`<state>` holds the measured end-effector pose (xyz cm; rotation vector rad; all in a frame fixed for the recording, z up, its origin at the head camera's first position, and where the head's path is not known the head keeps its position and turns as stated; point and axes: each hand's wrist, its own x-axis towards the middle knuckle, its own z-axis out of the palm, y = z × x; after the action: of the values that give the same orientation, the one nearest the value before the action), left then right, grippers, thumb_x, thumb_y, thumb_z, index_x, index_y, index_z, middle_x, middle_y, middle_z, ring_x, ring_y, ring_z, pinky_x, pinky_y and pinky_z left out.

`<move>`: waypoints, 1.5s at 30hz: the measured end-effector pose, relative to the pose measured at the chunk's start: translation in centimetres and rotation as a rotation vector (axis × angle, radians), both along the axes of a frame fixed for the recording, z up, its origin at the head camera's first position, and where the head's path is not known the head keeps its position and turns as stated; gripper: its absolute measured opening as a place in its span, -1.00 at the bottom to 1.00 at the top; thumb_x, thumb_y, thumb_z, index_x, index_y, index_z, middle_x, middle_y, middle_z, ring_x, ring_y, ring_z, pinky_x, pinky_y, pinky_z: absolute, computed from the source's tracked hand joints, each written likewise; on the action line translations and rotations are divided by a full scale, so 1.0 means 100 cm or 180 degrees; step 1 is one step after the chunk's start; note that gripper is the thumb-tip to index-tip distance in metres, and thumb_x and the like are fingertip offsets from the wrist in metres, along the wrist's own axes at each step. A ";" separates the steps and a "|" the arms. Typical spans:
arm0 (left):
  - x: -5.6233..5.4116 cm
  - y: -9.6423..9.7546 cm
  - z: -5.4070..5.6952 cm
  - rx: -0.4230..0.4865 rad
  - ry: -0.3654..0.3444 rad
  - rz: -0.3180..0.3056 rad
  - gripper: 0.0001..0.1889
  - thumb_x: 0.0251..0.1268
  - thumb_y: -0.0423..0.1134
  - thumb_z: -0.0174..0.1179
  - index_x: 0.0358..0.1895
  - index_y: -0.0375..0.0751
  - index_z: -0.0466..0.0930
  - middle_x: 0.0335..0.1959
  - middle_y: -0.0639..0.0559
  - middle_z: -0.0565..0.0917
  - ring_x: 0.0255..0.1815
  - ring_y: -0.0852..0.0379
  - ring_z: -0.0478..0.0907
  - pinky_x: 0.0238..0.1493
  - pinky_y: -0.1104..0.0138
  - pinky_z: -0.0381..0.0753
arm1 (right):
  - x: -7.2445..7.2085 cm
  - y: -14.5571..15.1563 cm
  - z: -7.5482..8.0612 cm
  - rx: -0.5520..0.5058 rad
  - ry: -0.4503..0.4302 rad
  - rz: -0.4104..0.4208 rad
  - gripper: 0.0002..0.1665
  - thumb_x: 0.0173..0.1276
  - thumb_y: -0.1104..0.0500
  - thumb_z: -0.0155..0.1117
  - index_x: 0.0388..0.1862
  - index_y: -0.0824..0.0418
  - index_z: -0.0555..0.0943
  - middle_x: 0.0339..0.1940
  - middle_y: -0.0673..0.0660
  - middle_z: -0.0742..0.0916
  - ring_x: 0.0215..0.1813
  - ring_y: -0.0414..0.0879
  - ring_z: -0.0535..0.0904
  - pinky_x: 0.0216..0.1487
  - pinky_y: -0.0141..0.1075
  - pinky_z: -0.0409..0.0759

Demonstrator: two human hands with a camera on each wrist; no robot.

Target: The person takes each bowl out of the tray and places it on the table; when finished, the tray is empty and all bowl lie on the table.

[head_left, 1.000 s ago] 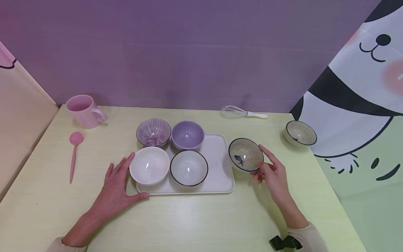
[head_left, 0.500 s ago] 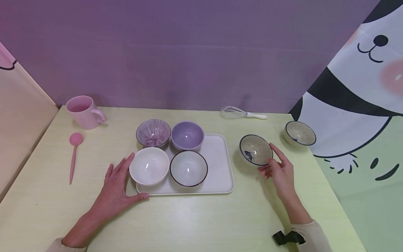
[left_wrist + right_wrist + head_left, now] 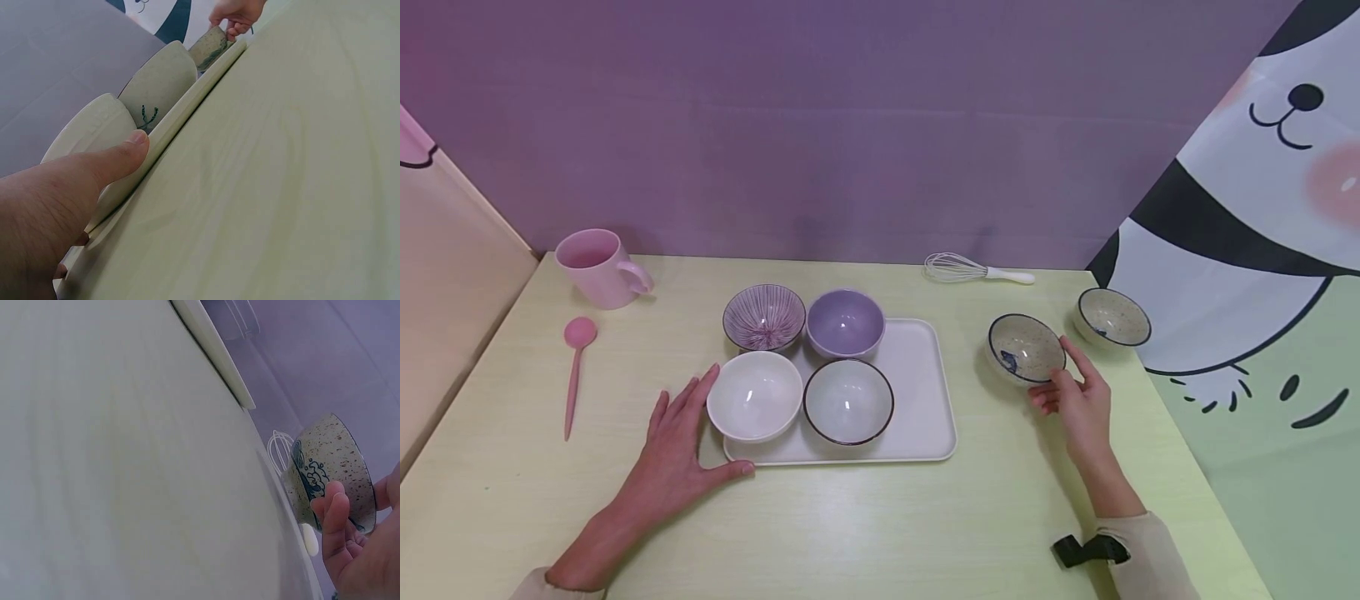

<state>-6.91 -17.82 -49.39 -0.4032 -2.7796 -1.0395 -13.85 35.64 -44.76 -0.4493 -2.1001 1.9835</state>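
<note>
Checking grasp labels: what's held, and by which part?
Right hand: a speckled bowl, by rim and outer side. Left hand: spread at a corner of the tray, gripping nothing.

Desk (image 3: 865, 533): pale yellow, smooth, with faint wood-like grain; the far edge and both far corners show in the head view.
Far left corner: a pink mug (image 3: 597, 268) stands upright just inside it, handle towards the right edge.
Left edge: a pink spoon (image 3: 576, 371) lies near it, round end towards the far edge, handle towards the near edge.
Middle: a white tray (image 3: 921, 392) with rounded corners lies flat, long sides roughly parallel to the far edge.
Far edge: a whisk (image 3: 987, 272) lies along it, white handle towards the far right corner.
Right edge: a speckled bowl (image 3: 1112, 318) stands upright beside it.
</note>
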 end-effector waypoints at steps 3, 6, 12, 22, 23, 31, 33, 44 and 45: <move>0.000 0.000 0.000 -0.0007 -0.0022 0.0011 0.48 -0.03 0.22 0.75 0.87 0.00 -0.11 0.74 -0.37 0.27 0.74 -0.49 0.12 0.83 -0.20 -0.30 | -0.004 0.003 -0.002 -0.0030 0.0019 -0.0056 -0.25 0.67 0.41 -0.08 0.79 0.17 0.31 -0.65 0.05 0.79 -0.67 -0.22 0.67 -0.62 -0.44 0.61; 0.000 0.000 0.000 -0.0009 -0.0035 0.0015 0.48 -0.03 0.21 0.76 0.87 0.00 -0.11 0.74 -0.37 0.27 0.74 -0.49 0.12 0.83 -0.21 -0.30 | -0.008 0.008 -0.005 -0.0038 0.0038 -0.0123 -0.24 0.66 0.40 -0.08 0.79 0.14 0.32 -0.65 0.06 0.79 -0.67 -0.21 0.68 -0.62 -0.45 0.62; 0.000 0.000 0.000 -0.0010 -0.0014 0.0015 0.48 -0.05 0.19 0.77 0.87 -0.01 -0.10 0.74 -0.38 0.27 0.73 -0.50 0.13 0.82 -0.23 -0.29 | -0.017 0.016 -0.007 -0.0092 0.0041 -0.0213 -0.23 0.67 0.38 -0.10 0.81 0.12 0.29 -0.64 0.03 0.79 -0.64 -0.22 0.71 -0.57 -0.43 0.68; 0.000 0.000 -0.001 -0.0038 0.0027 0.0017 0.48 -0.05 0.19 0.77 0.87 0.00 -0.10 0.73 -0.37 0.28 0.72 -0.50 0.14 0.83 -0.20 -0.28 | -0.028 0.020 -0.008 -0.0213 0.0034 -0.0391 -0.22 0.67 0.37 -0.07 0.81 0.06 0.30 -0.60 -0.01 0.80 -0.63 -0.23 0.70 -0.62 -0.46 0.62; 0.001 -0.001 -0.001 -0.0037 0.0028 0.0017 0.48 -0.05 0.19 0.77 0.87 0.00 -0.10 0.73 -0.37 0.28 0.73 -0.49 0.14 0.83 -0.20 -0.28 | -0.029 0.020 -0.007 -0.0214 0.0047 -0.0399 -0.22 0.67 0.37 -0.07 0.81 0.07 0.29 -0.60 -0.01 0.80 -0.63 -0.23 0.70 -0.62 -0.46 0.62; 0.000 0.000 -0.001 -0.0019 0.0042 0.0010 0.48 -0.06 0.18 0.77 0.86 -0.01 -0.09 0.73 -0.37 0.30 0.72 -0.50 0.15 0.83 -0.21 -0.26 | -0.035 0.020 -0.007 -0.0314 0.0160 -0.0464 -0.20 0.63 0.40 -0.07 0.80 0.09 0.31 -0.61 0.00 0.80 -0.64 -0.22 0.71 -0.63 -0.44 0.64; 0.000 0.000 -0.001 -0.0013 0.0050 0.0007 0.48 -0.06 0.18 0.77 0.86 -0.01 -0.08 0.73 -0.36 0.30 0.72 -0.50 0.15 0.82 -0.23 -0.25 | -0.037 0.020 -0.007 -0.0314 0.0182 -0.0483 -0.20 0.63 0.40 -0.08 0.80 0.10 0.32 -0.62 -0.01 0.80 -0.65 -0.22 0.71 -0.62 -0.45 0.65; 0.000 0.000 -0.001 -0.0009 0.0033 0.0002 0.48 -0.04 0.21 0.76 0.87 0.00 -0.09 0.74 -0.35 0.28 0.73 -0.48 0.13 0.83 -0.22 -0.26 | -0.045 0.020 -0.007 -0.0380 0.0285 -0.0578 -0.26 0.66 0.37 -0.04 0.77 0.13 0.36 -0.61 0.03 0.80 -0.65 -0.20 0.72 -0.60 -0.43 0.69; 0.000 0.000 -0.001 -0.0008 0.0031 0.0001 0.47 -0.04 0.20 0.76 0.86 0.00 -0.09 0.74 -0.35 0.28 0.73 -0.49 0.14 0.83 -0.22 -0.26 | -0.045 0.019 -0.007 -0.0387 0.0280 -0.0586 -0.26 0.66 0.37 -0.03 0.78 0.13 0.36 -0.61 0.04 0.80 -0.65 -0.20 0.72 -0.59 -0.43 0.70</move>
<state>-6.93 -17.86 -49.49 -0.4072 -2.7725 -1.0314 -18.36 37.58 -45.42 -0.5457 -1.8228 1.9925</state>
